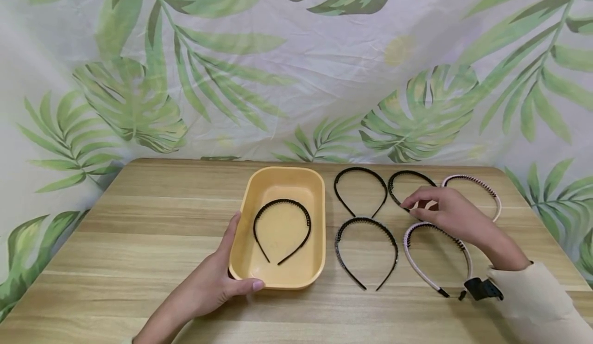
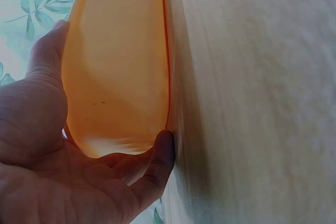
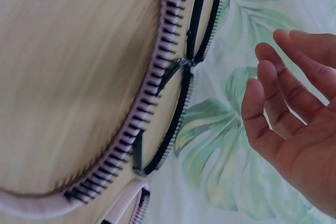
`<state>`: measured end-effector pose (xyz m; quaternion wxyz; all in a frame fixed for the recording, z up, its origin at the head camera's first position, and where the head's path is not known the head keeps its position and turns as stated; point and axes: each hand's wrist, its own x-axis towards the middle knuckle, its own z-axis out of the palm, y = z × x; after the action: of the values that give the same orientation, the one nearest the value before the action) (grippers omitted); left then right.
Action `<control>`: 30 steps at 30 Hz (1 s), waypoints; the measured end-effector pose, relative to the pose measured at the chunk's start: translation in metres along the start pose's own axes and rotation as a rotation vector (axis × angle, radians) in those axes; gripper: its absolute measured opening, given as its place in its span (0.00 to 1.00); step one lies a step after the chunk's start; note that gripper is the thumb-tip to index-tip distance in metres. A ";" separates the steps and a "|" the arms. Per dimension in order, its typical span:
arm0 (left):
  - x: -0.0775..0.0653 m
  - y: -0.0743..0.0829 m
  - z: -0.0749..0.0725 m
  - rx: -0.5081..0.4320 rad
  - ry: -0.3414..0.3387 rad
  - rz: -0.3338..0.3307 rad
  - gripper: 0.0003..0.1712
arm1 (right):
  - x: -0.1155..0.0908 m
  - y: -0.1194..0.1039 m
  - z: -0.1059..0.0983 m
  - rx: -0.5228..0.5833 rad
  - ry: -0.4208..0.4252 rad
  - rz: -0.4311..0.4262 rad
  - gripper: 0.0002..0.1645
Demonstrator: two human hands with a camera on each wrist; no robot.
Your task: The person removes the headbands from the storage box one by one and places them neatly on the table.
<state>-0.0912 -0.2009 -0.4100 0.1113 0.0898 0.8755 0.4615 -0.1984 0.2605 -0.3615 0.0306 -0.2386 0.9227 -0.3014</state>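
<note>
My left hand point(image 1: 206, 287) grips the near left corner of a yellow plastic box point(image 1: 318, 215), thumb at its near rim and fingers against its side and underside edge. Inside the box lies a black toothed headband point(image 1: 283, 201), its tips toward me. My right hand point(image 1: 447, 215) hovers over the headbands on the right, fingertips close to a black headband point(image 1: 407, 172) at the back. In the right wrist view its fingers are loosely bent, with nothing between them. Below that hand lies a pink headband with black teeth point(image 3: 148, 87), partly covered in the head view.
Another black headband point(image 1: 361, 169) lies right of the box, touching a glittery black one point(image 1: 339, 255) in front of it. A second pink headband point(image 1: 477, 181) is at the back right. The wooden table point(image 1: 153, 241) ends at a leaf-print cloth point(image 1: 324, 76).
</note>
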 end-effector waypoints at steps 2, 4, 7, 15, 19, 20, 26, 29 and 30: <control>0.000 0.000 0.000 0.000 0.000 0.002 0.79 | 0.002 -0.004 0.001 -0.007 -0.003 -0.005 0.09; 0.000 0.000 0.000 0.003 0.001 0.004 0.78 | 0.005 -0.008 0.003 -0.010 0.000 -0.011 0.09; 0.000 0.000 0.000 0.014 0.004 0.003 0.78 | 0.009 -0.013 0.005 -0.011 0.001 -0.026 0.09; 0.000 0.000 0.000 0.010 0.000 0.001 0.78 | 0.018 -0.030 0.010 -0.006 0.010 -0.037 0.10; 0.001 0.000 0.000 0.004 0.000 0.009 0.78 | 0.022 -0.036 0.014 0.009 0.005 -0.065 0.11; 0.001 0.000 0.000 0.001 0.000 0.011 0.78 | 0.023 -0.037 0.015 0.010 0.006 -0.075 0.12; 0.001 0.001 0.000 -0.003 -0.005 0.010 0.78 | 0.030 -0.045 0.021 -0.016 0.021 -0.120 0.12; 0.001 0.001 0.000 0.009 -0.002 0.000 0.78 | 0.034 -0.048 0.025 0.004 0.021 -0.132 0.12; 0.001 0.001 0.000 0.011 -0.001 0.000 0.78 | 0.035 -0.049 0.026 0.014 0.018 -0.138 0.12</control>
<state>-0.0918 -0.2007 -0.4094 0.1115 0.0906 0.8781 0.4564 -0.2034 0.1957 -0.3515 0.0028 -0.2988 0.9022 -0.3112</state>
